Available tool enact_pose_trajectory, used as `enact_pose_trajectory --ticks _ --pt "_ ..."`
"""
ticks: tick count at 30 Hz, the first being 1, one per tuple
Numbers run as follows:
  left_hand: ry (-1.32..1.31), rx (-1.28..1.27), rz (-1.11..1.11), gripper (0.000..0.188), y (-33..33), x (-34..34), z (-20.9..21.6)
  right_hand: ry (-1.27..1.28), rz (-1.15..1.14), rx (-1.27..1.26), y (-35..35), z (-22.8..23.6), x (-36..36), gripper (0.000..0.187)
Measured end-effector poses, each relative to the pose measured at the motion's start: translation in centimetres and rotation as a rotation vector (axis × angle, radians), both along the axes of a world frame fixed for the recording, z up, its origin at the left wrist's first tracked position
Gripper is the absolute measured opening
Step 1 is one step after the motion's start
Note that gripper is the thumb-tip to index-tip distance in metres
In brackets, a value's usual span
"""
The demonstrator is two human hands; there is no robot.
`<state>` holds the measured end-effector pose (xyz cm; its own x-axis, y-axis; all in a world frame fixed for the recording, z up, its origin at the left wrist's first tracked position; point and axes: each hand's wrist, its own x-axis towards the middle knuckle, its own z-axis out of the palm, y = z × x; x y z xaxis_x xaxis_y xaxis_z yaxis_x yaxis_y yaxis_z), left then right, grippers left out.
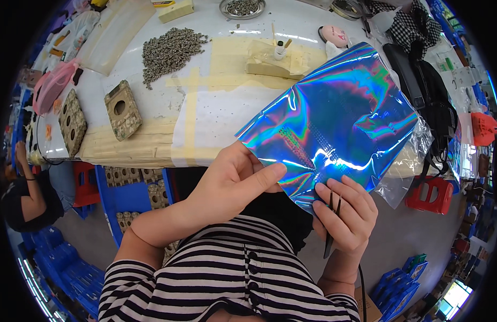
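Iridescent blue, our one sheet (pixel 339 118) spreads toward two o'clock. Our left hand (pixel 245 180) has its fingers closed on the near edge; our right hand (pixel 349 217) curls its fingers over it, presumably for steadiness, gripping one pair of tweezers (pixel 328 247) besides. Two camouflage blocks (pixel 126 119) lie on the table (pixel 151 99) around ten o'clock, one metallic heap (pixel 172 52) at eleven.

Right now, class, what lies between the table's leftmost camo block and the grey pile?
In the head view, another camo block, with a round hole, lies between the leftmost block and the pile.
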<state>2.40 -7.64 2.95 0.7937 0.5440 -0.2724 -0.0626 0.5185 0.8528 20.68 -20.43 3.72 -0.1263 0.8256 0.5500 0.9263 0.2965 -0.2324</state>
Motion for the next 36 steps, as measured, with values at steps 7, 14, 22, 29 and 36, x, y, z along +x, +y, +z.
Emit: enact_pose_trajectory --ticks 7,14,22,29,36 --pt "-0.088 0.065 0.054 0.031 -1.7 0.5 -1.0 -0.043 0.038 0.014 -0.1 -0.7 0.1 0.012" --pt "-0.090 0.312 0.037 0.029 -1.2 0.9 -0.9 0.208 0.008 -0.040 -0.4 0.5 0.8 0.059" --pt "-0.063 0.143 0.134 0.032 -1.8 -0.7 -1.0 0.498 0.036 -0.088 2.6 -1.0 2.2 0.079" --pt "-0.026 0.157 0.209 0.039 -1.8 -1.2 -1.8 0.825 -0.068 -0.272 4.4 -0.6 1.3 0.045" --pt "-0.024 0.152 0.248 0.049 -1.5 -1.0 -2.0 0.770 0.035 -0.165 5.6 -2.3 1.9 0.023"
